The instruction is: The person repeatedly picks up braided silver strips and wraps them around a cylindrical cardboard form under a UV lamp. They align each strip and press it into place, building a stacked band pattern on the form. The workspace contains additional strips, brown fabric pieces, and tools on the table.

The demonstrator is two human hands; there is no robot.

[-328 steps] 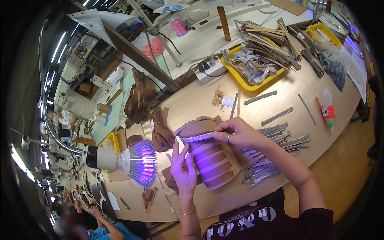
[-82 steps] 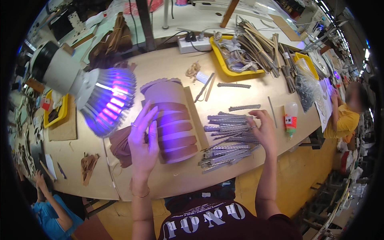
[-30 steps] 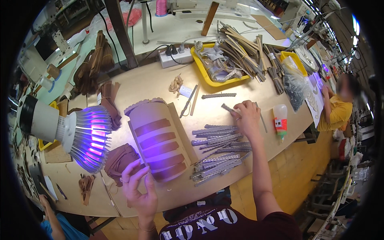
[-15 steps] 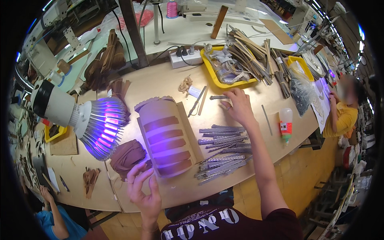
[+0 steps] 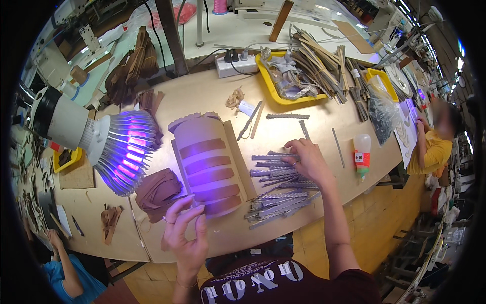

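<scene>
Right of centre in the frame, a pile of grey braided strips (image 5: 277, 198) is lying on the desk (image 5: 202, 92), most strips pointing left to right, the lower ones slanting up rightward. The right hand (image 5: 310, 161) is bending over the pile's upper edge; whether its fingers are gripping a strip, I cannot tell. Just above, a single braided strip (image 5: 304, 129) is pointing up the frame. Well apart, the left hand (image 5: 185, 237) is curling loosely, thumb and forefinger parted, its fingertips overlapping the lower left of a banded cylinder (image 5: 200, 133). The cylinder's long axis is running up the frame, leaning slightly left, scalloped end uppermost. The right hand is hiding some strip ends; the bottom edge is cutting off the left forearm.
</scene>
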